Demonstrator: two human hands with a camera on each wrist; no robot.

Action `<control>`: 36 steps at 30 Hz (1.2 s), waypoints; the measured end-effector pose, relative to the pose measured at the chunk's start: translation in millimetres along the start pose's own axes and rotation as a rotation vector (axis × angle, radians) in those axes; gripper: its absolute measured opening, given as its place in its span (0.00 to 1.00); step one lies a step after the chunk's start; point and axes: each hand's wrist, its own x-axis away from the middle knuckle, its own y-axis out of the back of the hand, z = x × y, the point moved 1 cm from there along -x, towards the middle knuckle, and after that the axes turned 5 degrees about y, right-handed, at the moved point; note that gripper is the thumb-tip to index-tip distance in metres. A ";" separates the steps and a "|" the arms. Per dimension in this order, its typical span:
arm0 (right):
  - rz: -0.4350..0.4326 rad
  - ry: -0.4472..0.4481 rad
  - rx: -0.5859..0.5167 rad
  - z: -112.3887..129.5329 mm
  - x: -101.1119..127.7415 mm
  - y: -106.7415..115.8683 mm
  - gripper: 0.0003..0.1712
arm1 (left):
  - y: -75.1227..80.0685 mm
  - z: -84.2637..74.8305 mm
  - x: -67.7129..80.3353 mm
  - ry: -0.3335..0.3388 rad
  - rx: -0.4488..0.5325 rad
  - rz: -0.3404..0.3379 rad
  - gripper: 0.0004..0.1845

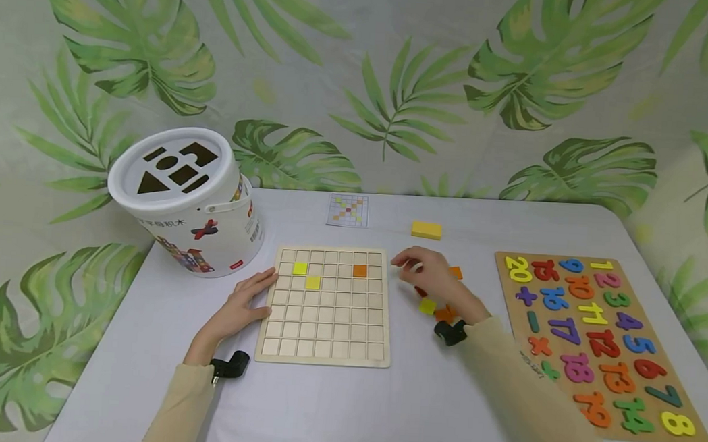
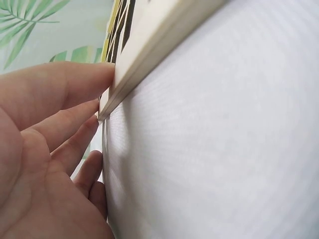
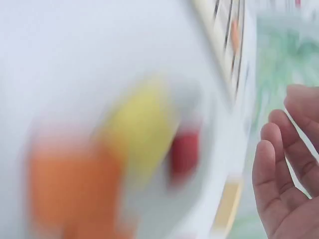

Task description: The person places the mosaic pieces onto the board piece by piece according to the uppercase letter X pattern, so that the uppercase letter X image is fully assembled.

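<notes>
A wooden grid board (image 1: pixel 326 317) lies flat, bearing a yellow-green tile (image 1: pixel 300 268), a yellow tile (image 1: pixel 313 283) and an orange tile (image 1: pixel 360 271) in its upper rows. My left hand (image 1: pixel 240 307) rests against the board's left edge, fingers extended; the left wrist view has fingertips touching the wooden rim (image 2: pixel 134 67). Just off the board's right edge hovers my right hand (image 1: pixel 430 276), its fingers loosely bent, with nothing seen between them. Below it lie loose tiles: yellow (image 3: pixel 142 127), red (image 3: pixel 184 154) and orange (image 3: pixel 75 184), blurred in the right wrist view and partly hidden in the head view.
A white lidded bucket (image 1: pixel 231 240) stands at the back left. Behind the board lie a small pattern card (image 1: pixel 348 210) and a yellow block (image 1: pixel 426 230). On the right is a number puzzle board (image 1: pixel 573 315) with coloured numerals.
</notes>
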 end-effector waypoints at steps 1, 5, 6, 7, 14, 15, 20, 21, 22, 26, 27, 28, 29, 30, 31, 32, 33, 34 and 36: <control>-0.018 -0.033 0.016 -8.8 7.2 9.3 0.12 | 0.0 0.0 0.0 0.000 0.000 -0.001 0.34; -0.054 -0.169 0.058 -40.7 32.8 39.8 0.14 | 0.5 -0.1 0.3 0.002 0.004 -0.003 0.34; -0.055 -0.186 0.078 -47.3 37.4 45.1 0.15 | 0.7 -0.2 0.5 0.003 0.005 -0.003 0.34; -0.053 -0.209 0.090 -51.8 41.3 49.5 0.15 | 0.9 -0.3 0.8 0.001 0.003 -0.002 0.34; -0.012 -0.238 0.204 -64.6 45.7 56.7 0.15 | 2.3 -0.4 1.0 -0.008 -0.011 0.004 0.34; -0.009 -0.243 0.219 -64.9 44.9 55.9 0.15 | 2.0 -0.4 0.5 -0.007 -0.009 0.005 0.34; -0.004 -0.244 0.261 -67.3 41.3 53.0 0.13 | 1.0 -1.3 -0.5 0.004 0.000 0.007 0.34; -0.001 -0.241 0.264 -67.6 41.1 52.7 0.13 | 0.9 -1.6 -0.5 0.006 0.001 0.007 0.34; 0.002 -0.236 0.266 -67.9 40.9 52.5 0.14 | 1.0 -1.8 -0.5 0.005 -0.001 0.006 0.34; 0.019 -0.213 0.264 -68.9 41.0 52.5 0.14 | 1.3 -1.4 -0.4 -0.001 -0.014 0.005 0.34; 0.021 -0.208 0.263 -68.7 41.3 52.5 0.14 | 1.3 -1.1 -0.3 0.000 -0.012 0.008 0.34; 0.022 -0.202 0.259 -68.1 41.5 52.5 0.14 | 1.2 -0.7 -0.3 0.001 -0.008 0.010 0.34; 0.020 -0.194 0.246 -66.8 41.2 52.0 0.14 | 1.1 -0.4 -0.3 0.003 -0.005 0.012 0.34; 0.014 -0.181 0.225 -64.9 40.8 51.3 0.14 | 1.0 -0.1 -0.3 0.004 0.001 0.014 0.34; 0.008 -0.167 0.206 -61.9 39.7 50.1 0.14 | 0.9 0.2 -0.3 0.005 0.004 0.014 0.34; 0.003 -0.154 0.187 -58.3 38.1 48.2 0.15 | 0.7 0.5 -0.2 0.007 0.009 0.015 0.34; -0.004 -0.138 0.170 -53.8 36.0 45.5 0.14 | 0.7 0.6 -0.1 0.008 0.013 0.015 0.34; -0.009 -0.123 0.146 -49.2 33.3 42.3 0.14 | 0.6 0.7 0.0 0.008 0.014 0.014 0.34; -0.013 -0.087 0.114 -39.0 26.3 33.6 0.14 | 0.5 0.8 0.1 0.012 0.018 0.012 0.34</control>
